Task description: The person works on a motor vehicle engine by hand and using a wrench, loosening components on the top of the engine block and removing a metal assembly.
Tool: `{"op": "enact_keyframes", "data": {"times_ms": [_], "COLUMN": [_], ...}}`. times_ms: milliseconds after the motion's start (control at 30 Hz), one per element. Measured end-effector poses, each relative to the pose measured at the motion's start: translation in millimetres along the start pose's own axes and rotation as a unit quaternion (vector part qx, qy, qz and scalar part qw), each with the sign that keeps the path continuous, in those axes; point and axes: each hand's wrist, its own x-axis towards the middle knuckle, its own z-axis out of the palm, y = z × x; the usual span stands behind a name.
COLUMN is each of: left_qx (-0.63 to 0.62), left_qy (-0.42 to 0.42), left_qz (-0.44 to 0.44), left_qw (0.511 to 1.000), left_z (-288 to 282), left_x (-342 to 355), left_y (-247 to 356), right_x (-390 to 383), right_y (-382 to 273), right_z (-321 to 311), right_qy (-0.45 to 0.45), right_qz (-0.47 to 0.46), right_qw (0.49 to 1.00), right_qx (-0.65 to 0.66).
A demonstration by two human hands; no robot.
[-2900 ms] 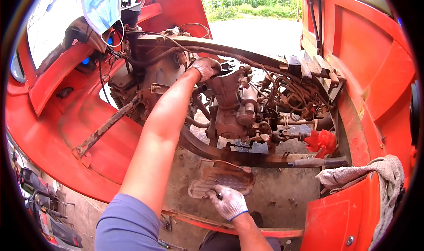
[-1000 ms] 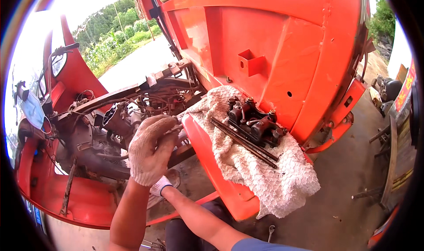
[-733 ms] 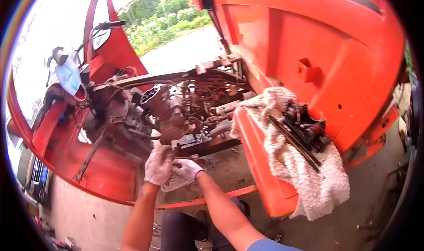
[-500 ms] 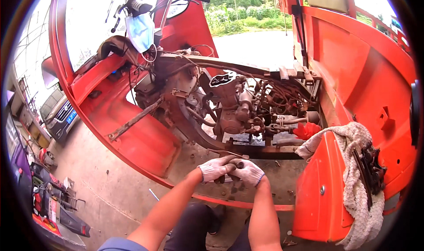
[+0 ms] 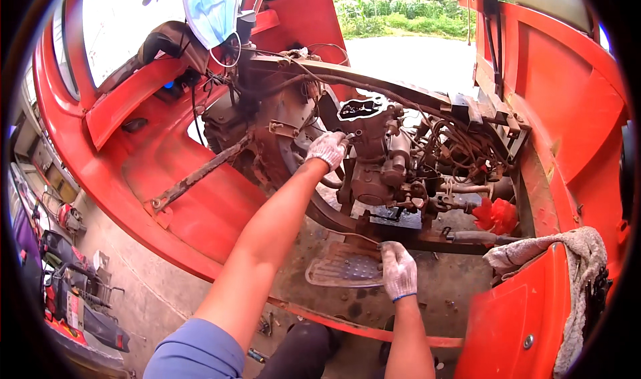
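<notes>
My left hand [image 5: 327, 149], in a white work glove, reaches to the upper side of the rusty engine [image 5: 372, 172]. Its fingers close around a small metallic piece beside the cylinder, too small to name. The top of the cylinder is uncovered, with a pale gasket face [image 5: 364, 108] around its dark opening. Lower down, my right hand [image 5: 399, 272], gloved too, has curled fingers with dark, dirty tips. It is beside a bumpy foot plate [image 5: 346, 265] and the end of a thin curved rod; what it grips is hidden.
A brown frame rail [image 5: 300, 195] runs below the engine. The red cab shell [image 5: 193, 235] curves around at left. At right, a grey towel [image 5: 581, 259] drapes over a red panel [image 5: 511, 312]. Red cloth [image 5: 494, 215] lies by the shaft, and a blue mask [image 5: 210, 12] hangs above.
My hands were together over a dark cylindrical piece. The left has moved up and forward to the engine; the right has moved slightly right. The view has shifted, and the foot plate is uncovered.
</notes>
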Motion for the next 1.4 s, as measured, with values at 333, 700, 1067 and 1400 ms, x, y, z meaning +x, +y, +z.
{"op": "enact_keyframes", "data": {"times_ms": [333, 700, 1067, 1400], "left_qx": [0.024, 0.111, 0.087, 0.112], "left_qy": [-0.06, -0.161, -0.121, -0.182], "left_qz": [0.028, 0.101, 0.094, -0.076], "left_qw": [0.998, 0.975, 0.984, 0.974], "left_z": [21, -7, 13, -9], "left_x": [51, 87, 71, 37], "left_y": [-24, -35, -37, -26], "right_x": [-10, -15, -16, -15], "right_y": [-16, -30, -26, -23], "right_z": [7, 16, 16, 15], "right_qy": [-0.104, -0.141, -0.145, -0.121], "right_qz": [0.056, 0.01, -0.006, -0.037], "right_qw": [0.993, 0.988, 0.987, 0.99], "right_qx": [0.005, -0.063, -0.062, -0.065]}}
